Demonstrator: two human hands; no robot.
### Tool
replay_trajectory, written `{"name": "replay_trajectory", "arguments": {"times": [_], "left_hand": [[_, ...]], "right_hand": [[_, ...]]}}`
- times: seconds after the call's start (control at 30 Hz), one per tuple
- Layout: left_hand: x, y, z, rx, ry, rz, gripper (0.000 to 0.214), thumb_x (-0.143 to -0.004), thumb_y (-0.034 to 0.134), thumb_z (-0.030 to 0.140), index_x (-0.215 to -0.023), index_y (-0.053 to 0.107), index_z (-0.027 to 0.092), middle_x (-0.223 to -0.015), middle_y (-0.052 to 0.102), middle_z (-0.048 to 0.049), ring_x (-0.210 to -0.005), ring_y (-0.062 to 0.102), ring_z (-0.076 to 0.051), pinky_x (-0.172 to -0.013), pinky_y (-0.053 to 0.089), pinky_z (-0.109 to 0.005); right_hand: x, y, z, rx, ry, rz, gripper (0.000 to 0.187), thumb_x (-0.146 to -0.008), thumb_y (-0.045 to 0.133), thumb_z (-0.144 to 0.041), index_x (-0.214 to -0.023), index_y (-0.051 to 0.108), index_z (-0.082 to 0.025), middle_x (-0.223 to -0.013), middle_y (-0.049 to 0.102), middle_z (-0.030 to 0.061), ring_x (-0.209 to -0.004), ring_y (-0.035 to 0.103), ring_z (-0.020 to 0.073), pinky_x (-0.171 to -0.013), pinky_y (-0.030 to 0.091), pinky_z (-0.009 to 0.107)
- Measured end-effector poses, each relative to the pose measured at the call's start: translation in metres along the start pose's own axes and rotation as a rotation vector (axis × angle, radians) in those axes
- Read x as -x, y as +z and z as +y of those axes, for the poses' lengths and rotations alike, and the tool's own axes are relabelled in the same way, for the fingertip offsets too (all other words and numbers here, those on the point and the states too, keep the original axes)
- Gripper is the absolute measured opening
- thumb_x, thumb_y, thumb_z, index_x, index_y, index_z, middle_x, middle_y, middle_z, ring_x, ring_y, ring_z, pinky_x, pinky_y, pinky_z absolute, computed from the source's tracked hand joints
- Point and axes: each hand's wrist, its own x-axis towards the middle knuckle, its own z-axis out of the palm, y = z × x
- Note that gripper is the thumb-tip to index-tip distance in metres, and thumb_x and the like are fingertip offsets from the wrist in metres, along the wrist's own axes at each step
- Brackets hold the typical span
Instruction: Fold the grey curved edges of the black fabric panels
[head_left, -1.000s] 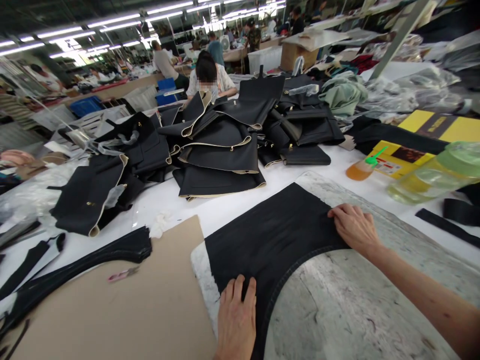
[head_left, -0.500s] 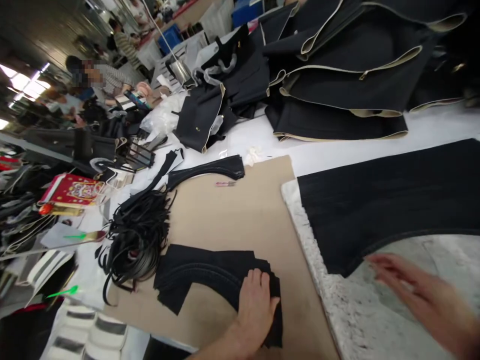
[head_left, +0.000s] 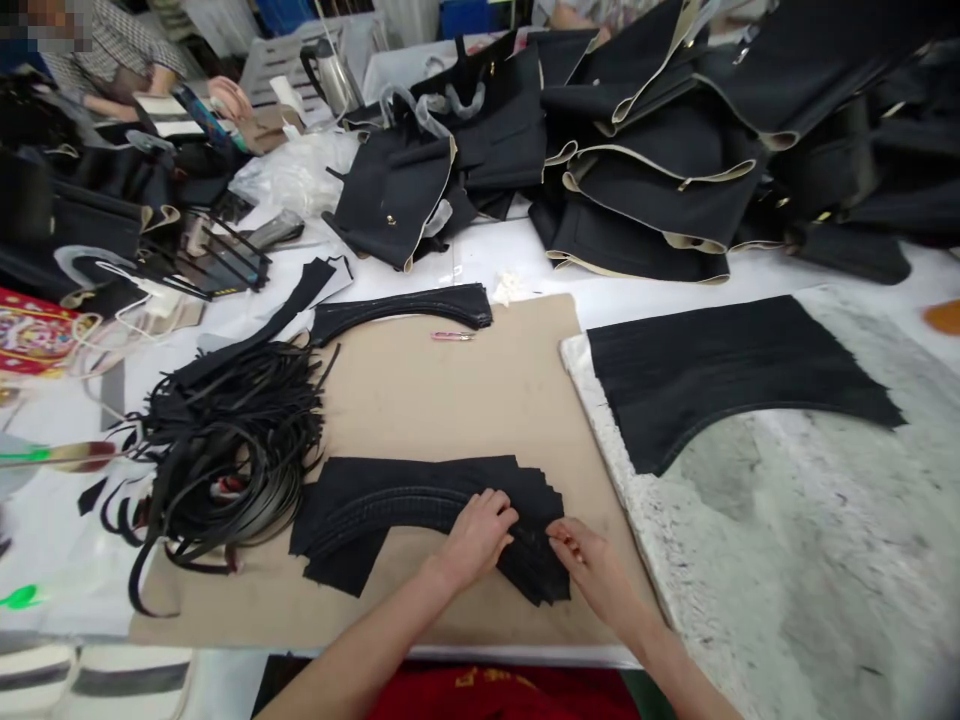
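Observation:
A stack of black curved fabric pieces (head_left: 420,490) lies on the tan board (head_left: 450,400) in front of me, its layers slightly fanned at the right end. My left hand (head_left: 481,535) rests on the stack right of its middle, fingers curled and closed on the top layers. At the right edge of the stack, my right hand (head_left: 581,555) has thumb and fingertips pinched together on the fabric edge. Its fingertips hide the exact layer held. To the right, a larger black piece (head_left: 720,370) with a curved lower edge lies flat on the whitish slab (head_left: 810,530).
A tangle of black strips (head_left: 232,450) sits left of the stack. Behind are another curved black bundle (head_left: 405,308), small pink-handled snips (head_left: 453,336) and a heap of black bag parts (head_left: 645,190). A person's checked sleeve (head_left: 135,45) shows at the far left.
My right hand has moved left from the large black piece on the slab to the stack's right edge. My left hand stays on the stack. The view has turned and levelled.

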Motion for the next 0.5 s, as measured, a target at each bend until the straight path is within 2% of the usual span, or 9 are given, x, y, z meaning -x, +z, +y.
{"name": "replay_trajectory", "arguments": {"times": [0.13,0.23,0.37,0.5], "left_hand": [[-0.004,-0.002,-0.01,-0.033,0.092,0.004,0.01,-0.088,0.055,0.021,-0.096,0.06,0.02,-0.102,0.056,-0.0045,-0.099,0.051,-0.02,-0.084,0.043,-0.033],[-0.006,-0.002,-0.014,-0.06,0.139,0.004,0.01,-0.088,0.055,0.021,-0.095,0.06,0.018,-0.102,0.056,-0.0059,-0.1,0.051,-0.021,-0.085,0.043,-0.034],[-0.007,-0.003,-0.018,-0.09,0.198,-0.007,0.011,-0.089,0.052,0.02,-0.096,0.061,0.018,-0.102,0.057,-0.0072,-0.102,0.052,-0.021,-0.085,0.042,-0.034],[-0.006,-0.004,-0.022,-0.105,0.234,-0.007,0.018,-0.089,0.044,0.012,-0.093,0.061,0.017,-0.099,0.058,-0.0081,-0.1,0.052,-0.021,-0.085,0.042,-0.034]], "right_hand": [[-0.002,0.02,-0.018,0.221,-0.035,0.014,0.017,-0.089,0.04,-0.021,-0.096,0.056,-0.022,-0.095,0.062,0.0052,-0.08,0.062,0.0178,-0.069,0.048,0.028],[-0.007,0.03,-0.029,0.403,-0.052,0.029,0.017,-0.088,0.042,-0.015,-0.095,0.057,-0.02,-0.093,0.06,0.0072,-0.08,0.061,0.0201,-0.068,0.045,0.03],[-0.013,0.033,-0.036,0.567,-0.109,0.006,0.017,-0.088,0.042,-0.013,-0.085,0.057,-0.02,-0.085,0.06,0.0061,-0.077,0.061,0.0196,-0.068,0.042,0.028],[-0.017,0.029,-0.037,0.634,-0.172,-0.024,0.023,-0.09,0.038,-0.011,-0.083,0.058,-0.02,-0.084,0.061,0.0057,-0.078,0.06,0.0182,-0.068,0.041,0.027]]}}
